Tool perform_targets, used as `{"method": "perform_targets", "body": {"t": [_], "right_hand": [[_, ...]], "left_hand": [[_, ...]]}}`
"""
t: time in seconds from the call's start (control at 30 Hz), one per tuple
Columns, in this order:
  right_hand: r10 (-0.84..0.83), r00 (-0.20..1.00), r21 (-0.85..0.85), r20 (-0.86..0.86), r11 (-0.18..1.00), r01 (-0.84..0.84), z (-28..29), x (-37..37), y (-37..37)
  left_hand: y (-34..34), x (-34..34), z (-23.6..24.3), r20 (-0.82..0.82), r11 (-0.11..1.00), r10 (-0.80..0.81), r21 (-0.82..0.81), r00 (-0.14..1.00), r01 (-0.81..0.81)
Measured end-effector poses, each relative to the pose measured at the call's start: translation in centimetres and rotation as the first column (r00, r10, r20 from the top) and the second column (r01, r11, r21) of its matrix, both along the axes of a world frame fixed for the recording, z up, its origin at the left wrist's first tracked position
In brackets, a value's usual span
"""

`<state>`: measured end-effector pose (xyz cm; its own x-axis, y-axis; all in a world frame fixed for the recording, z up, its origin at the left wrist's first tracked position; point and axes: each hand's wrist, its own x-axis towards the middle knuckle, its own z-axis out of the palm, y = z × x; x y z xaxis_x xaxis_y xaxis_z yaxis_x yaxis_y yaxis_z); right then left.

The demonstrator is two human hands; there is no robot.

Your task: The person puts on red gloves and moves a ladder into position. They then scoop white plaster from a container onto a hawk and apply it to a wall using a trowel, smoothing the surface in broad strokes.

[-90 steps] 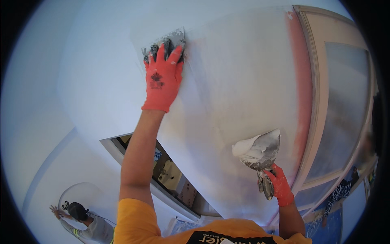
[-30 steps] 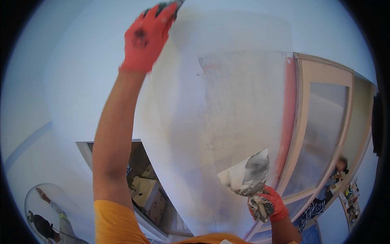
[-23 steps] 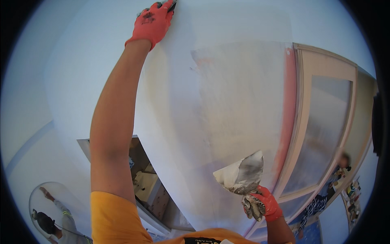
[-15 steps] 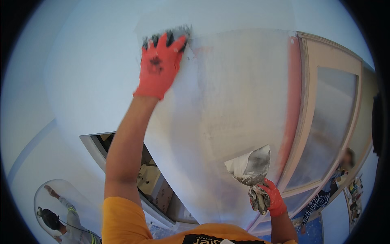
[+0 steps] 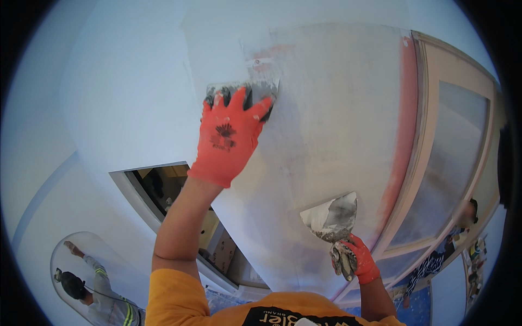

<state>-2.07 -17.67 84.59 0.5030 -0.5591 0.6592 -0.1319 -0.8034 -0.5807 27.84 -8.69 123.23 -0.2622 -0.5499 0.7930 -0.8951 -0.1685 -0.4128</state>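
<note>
My left hand (image 5: 227,136), in a red glove with dark, smeared fingertips, reaches up to the wall (image 5: 326,119). Its fingers spread over a wide flat scraper blade (image 5: 267,87) and hold it against the surface. Streaks and a small reddish patch (image 5: 263,62) show just above the blade. Lower down on the right, my right hand (image 5: 361,262), also gloved in red, is closed around the handle of a broad putty knife (image 5: 329,217). Grey-white filler coats that knife's blade, which points up and to the left. The handle is mostly hidden by the smeared fingers.
A wooden-framed glazed door (image 5: 457,157) stands at the right, beside a red strip (image 5: 405,114) on the wall. A rectangular opening (image 5: 157,187) cuts the wall below my left arm. Another person (image 5: 98,288) shows within a rounded outline at lower left; a second (image 5: 443,250) is at right.
My left hand has slid the scraper blade down and slightly right along the wall, exposing the streaked patch above it. My right hand and the putty knife have barely shifted.
</note>
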Motion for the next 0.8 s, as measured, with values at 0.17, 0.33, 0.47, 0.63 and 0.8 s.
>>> {"method": "perform_targets", "body": {"t": [0.17,0.33,0.47,0.63,0.8], "right_hand": [[0.080,0.984,0.571,0.160,0.805,-0.159,0.3,0.7,-0.5],[0.089,0.975,0.383,0.203,0.909,-0.163,2.3,0.3,0.3],[0.066,0.846,0.592,0.530,0.685,-0.424,2.7,0.4,1.4],[0.238,0.418,0.471,0.877,-0.248,-0.847,10.0,1.7,3.2],[0.190,0.486,0.522,0.853,-0.296,-0.800,9.2,-0.8,2.5]], "left_hand": [[0.7,-0.1,-3.9,0.002,0.989,0.046,0.137,0.999,-0.046],[3.0,1.5,-9.2,0.071,0.967,-0.214,0.154,0.974,0.201],[5.9,2.4,-14.7,-0.222,0.756,-0.647,-0.063,0.729,0.651],[4.4,-0.5,-21.3,-0.651,0.249,-0.752,-0.431,-0.108,0.867],[4.5,2.5,-18.6,-0.457,0.306,-0.821,0.153,0.342,0.940]]}}
